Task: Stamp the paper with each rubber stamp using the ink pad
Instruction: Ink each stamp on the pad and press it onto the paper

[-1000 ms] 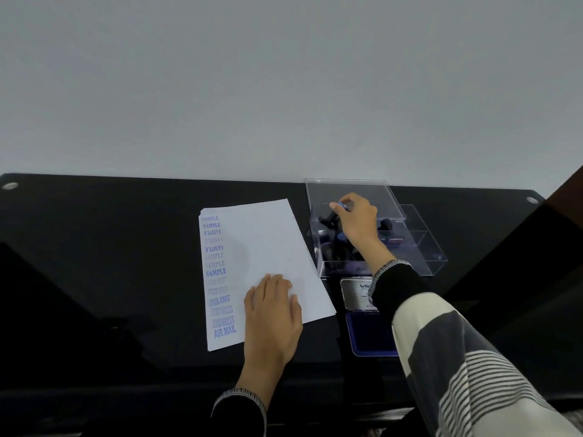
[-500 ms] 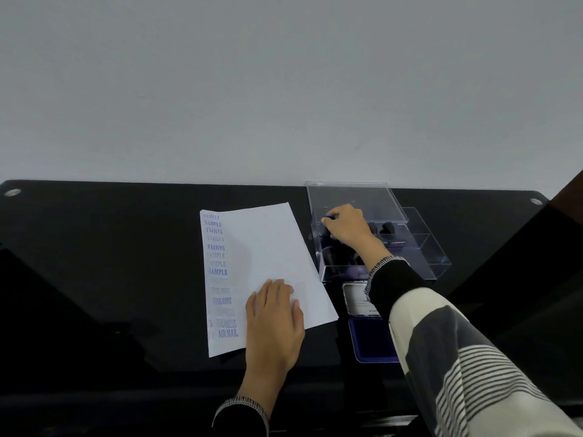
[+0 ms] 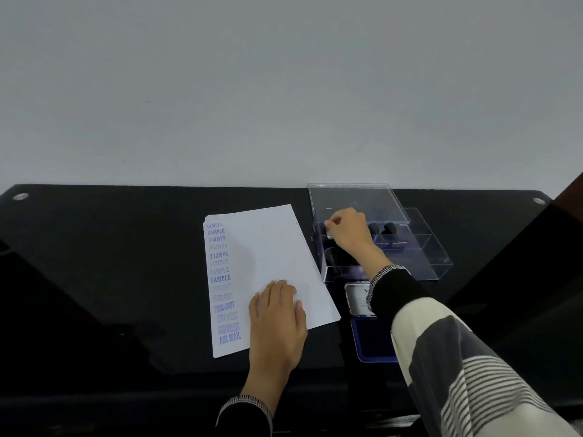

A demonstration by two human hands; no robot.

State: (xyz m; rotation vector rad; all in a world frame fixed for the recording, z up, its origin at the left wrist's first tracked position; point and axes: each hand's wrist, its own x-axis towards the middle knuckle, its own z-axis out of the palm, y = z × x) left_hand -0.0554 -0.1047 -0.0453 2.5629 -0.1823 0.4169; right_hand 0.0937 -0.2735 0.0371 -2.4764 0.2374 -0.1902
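A white paper [image 3: 268,247] lies on the black table, with a column of blue stamp prints down its left edge. My left hand [image 3: 277,316] rests flat on the paper's near right corner. My right hand [image 3: 348,233] reaches into a clear plastic box [image 3: 419,247] of dark rubber stamps [image 3: 389,228], its fingers curled around a stamp [image 3: 329,236] at the box's left side; most of that stamp is hidden. The open blue ink pad [image 3: 367,345] sits near the box, partly under my right sleeve.
The ink pad's metal lid [image 3: 356,298] lies open between the pad and the box. The box's clear lid [image 3: 356,200] stands tilted behind it. The black table [image 3: 110,263] ends at a white wall behind.
My right hand moved from the back of the box down to its left side and now grips a stamp there. The left hand stayed on the paper.
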